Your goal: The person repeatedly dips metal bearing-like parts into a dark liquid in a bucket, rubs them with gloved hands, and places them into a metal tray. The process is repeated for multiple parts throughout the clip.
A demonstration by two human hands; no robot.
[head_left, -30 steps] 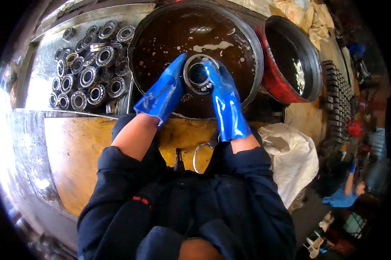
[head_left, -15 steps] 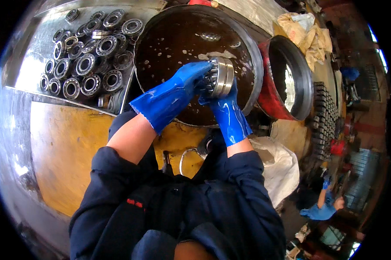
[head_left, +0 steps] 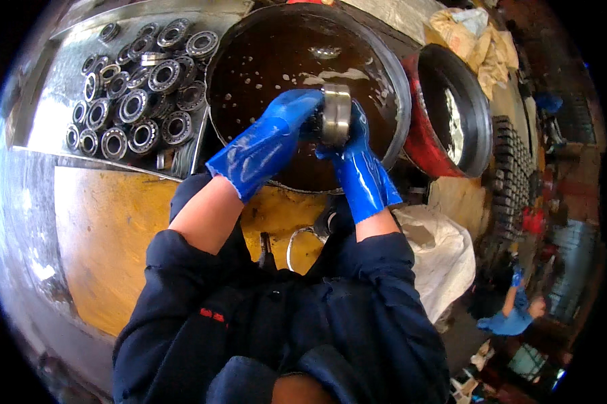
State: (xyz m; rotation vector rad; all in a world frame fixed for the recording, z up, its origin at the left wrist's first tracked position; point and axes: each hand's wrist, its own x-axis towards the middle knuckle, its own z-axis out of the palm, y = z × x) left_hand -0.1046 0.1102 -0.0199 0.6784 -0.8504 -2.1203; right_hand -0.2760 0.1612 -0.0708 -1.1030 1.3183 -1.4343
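Observation:
Between my two blue-gloved hands is a steel roller bearing (head_left: 336, 114), stood on edge so its shiny outer ring with a groove round it shows. My left hand (head_left: 295, 111) closes on its left side, the fingertips hidden behind the ring. My right hand (head_left: 354, 145) grips the right side and lower edge from below. The bearing is held above a large round drum (head_left: 403, 128) of dark brown liquid with patches of foam on its surface.
On the left, a metal tray (head_left: 44, 101) carries many dark bearings (head_left: 133, 104). A red drum (head_left: 416, 114) with liquid stands at right, near stacked metal parts (head_left: 509, 175) and a white sack (head_left: 445, 259). Yellow board (head_left: 108, 236) lies below the tray. Another person (head_left: 509, 320) is far right.
The bearing has turned: its roller side faced left before, and now mostly the smooth outer ring shows. Both hands have shifted their hold slightly around it.

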